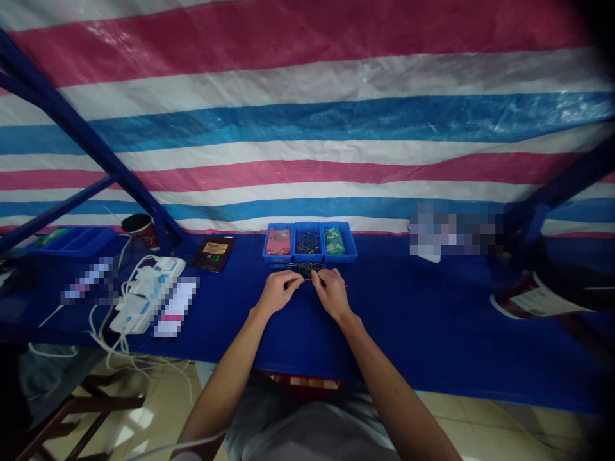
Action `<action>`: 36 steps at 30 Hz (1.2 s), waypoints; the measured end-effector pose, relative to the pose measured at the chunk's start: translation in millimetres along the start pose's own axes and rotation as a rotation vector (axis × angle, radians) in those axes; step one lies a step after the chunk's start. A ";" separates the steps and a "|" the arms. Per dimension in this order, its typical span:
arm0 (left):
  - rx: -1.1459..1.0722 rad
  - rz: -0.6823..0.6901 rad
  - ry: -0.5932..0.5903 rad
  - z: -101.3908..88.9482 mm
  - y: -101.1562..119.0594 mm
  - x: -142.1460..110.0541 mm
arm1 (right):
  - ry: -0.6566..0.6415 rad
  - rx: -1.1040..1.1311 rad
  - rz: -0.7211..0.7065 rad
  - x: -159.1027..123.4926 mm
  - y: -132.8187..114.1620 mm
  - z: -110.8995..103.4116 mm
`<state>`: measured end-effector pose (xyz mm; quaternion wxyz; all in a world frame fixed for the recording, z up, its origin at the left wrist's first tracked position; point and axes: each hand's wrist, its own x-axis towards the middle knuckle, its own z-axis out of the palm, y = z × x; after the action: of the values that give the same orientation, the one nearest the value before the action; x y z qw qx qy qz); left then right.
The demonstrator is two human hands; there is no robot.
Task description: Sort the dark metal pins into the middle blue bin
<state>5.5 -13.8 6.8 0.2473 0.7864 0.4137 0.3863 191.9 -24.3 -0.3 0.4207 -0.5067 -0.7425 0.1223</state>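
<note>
My left hand and my right hand rest on a blue table, close together, fingers curled in a pinch. Between and just beyond the fingertips lies a small pile of thin dark pins. Each hand seems to pinch something thin from that pile; it is too small to make out. Right behind the pile stand three small blue trays side by side: the left tray with red pieces, the middle tray with more dark pins, the right tray with green pieces.
To the left lie white power strips with cables, a dark packet, a cup and a larger blue tray. A labelled object sits at the right. A striped tarp hangs behind; blue frame bars cross at both sides.
</note>
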 end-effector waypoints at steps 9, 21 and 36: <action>0.355 -0.249 0.623 -70.2 -33.2 -2.1 | 0.278 -0.063 0.124 22.8 3.5 -15.4; 0.736 -1.053 0.015 -169.5 -121.2 37.0 | 0.142 -0.090 0.045 45.7 -23.8 -11.1; 0.658 -0.485 -0.040 -149.5 3.1 -37.1 | -0.156 0.518 0.205 -72.6 -115.6 -44.2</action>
<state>-127.8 -36.4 80.6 0.0744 0.7105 0.6838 0.1486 159.5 -149.9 60.8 0.4630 -0.4441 -0.6615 0.3883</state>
